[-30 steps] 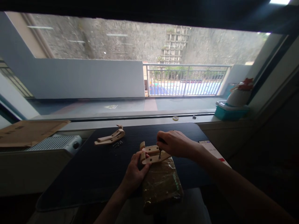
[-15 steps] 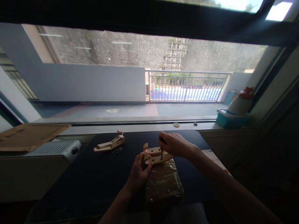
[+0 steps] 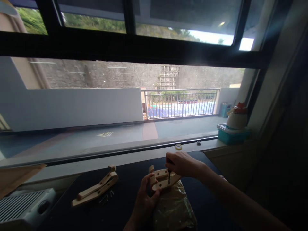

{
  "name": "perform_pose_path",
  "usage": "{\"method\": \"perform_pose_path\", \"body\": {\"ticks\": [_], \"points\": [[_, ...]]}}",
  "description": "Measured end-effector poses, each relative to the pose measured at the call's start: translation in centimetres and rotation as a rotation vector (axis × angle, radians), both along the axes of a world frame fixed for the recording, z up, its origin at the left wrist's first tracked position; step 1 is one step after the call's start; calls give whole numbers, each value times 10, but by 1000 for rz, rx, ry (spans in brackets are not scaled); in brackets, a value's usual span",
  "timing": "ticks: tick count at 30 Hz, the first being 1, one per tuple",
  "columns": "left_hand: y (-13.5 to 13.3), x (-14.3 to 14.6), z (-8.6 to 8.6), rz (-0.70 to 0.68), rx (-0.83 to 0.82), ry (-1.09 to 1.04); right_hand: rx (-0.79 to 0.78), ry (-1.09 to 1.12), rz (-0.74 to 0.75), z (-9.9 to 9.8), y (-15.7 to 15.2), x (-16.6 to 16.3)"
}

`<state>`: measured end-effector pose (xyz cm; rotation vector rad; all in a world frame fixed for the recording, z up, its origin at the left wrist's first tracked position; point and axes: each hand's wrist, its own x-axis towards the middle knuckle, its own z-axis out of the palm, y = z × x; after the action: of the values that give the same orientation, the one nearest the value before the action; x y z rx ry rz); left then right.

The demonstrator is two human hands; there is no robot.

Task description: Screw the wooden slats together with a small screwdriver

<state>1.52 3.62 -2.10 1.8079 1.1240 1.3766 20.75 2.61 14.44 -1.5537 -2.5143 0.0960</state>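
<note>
The camera's view has tipped upward since the earlier frame, so the table and hands sit lower, while both hands keep the same hold. The left hand (image 3: pixel 145 199) pinches the curved end of a pale wooden pair of hooked strips (image 3: pixel 164 184) between thumb and fingers, probably to steady it. The right fingers are clenched around the handle of a slim dark screwdriver (image 3: pixel 169 177), its shaft upright over a hole. The strips rest on a brown block-shaped package in shiny clear film (image 3: pixel 173 210), seemingly as a raised support. A similar pale wooden hooked piece (image 3: pixel 96 191) lies well apart, beside small metal screws (image 3: pixel 105 199), likely kept within reach.
</note>
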Motion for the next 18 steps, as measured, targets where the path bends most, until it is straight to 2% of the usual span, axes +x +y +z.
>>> {"method": "perform_pose_path", "body": {"ticks": [3, 7, 13, 18], "points": [[-1, 1, -7, 24, 4, -41, -25, -17, -2, 0, 2, 2], [-4, 0, -2, 23, -19, -29, -33, -52, -3, 3, 7, 2], [-5, -2, -2, 41, -19, -68, -63, -92, 99, 15, 10, 1], [-7, -2, 0, -1, -116, -93, -81, -80, 134, 14, 9, -1]]}}
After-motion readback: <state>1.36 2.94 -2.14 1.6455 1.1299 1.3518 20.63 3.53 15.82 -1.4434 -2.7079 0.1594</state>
